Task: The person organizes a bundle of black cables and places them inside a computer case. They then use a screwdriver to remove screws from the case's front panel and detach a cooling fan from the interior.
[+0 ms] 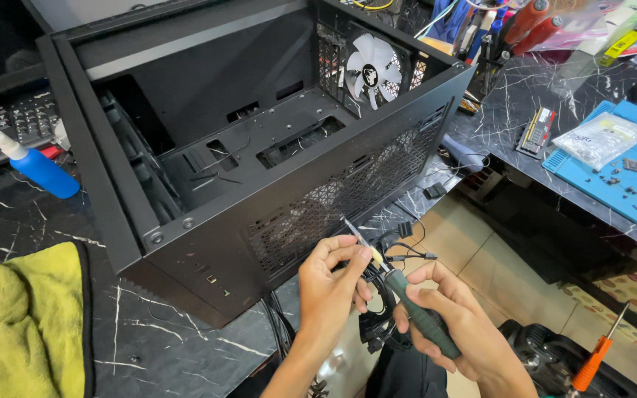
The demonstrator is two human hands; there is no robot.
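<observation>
- Your right hand (447, 324) is wrapped around the dark green handle of the screwdriver (399, 287), fingers closed on the grip
- Your left hand (329, 287) pinches the metal shaft near its pale collar, thumb and fingertips narrowed onto it
- The screwdriver's long axis slants from near right up to far left, and its tip sits just in front of the mesh side panel of the black computer case (259, 184)
- The left hand is the nearer one to the case; a bundle of black cables (388, 258) hangs just behind and below both hands
- A white fan (372, 70) sits at the far end of the case
- On the bench, far left, lies a blue squeeze bottle (38, 168) with a white nozzle; near left lies a yellow-green cloth (27, 324)
- Far right, a clear plastic packet (599, 138) rests on a blue mat (628, 184); an orange-handled screwdriver (595, 361) lies near right, below bench level
</observation>
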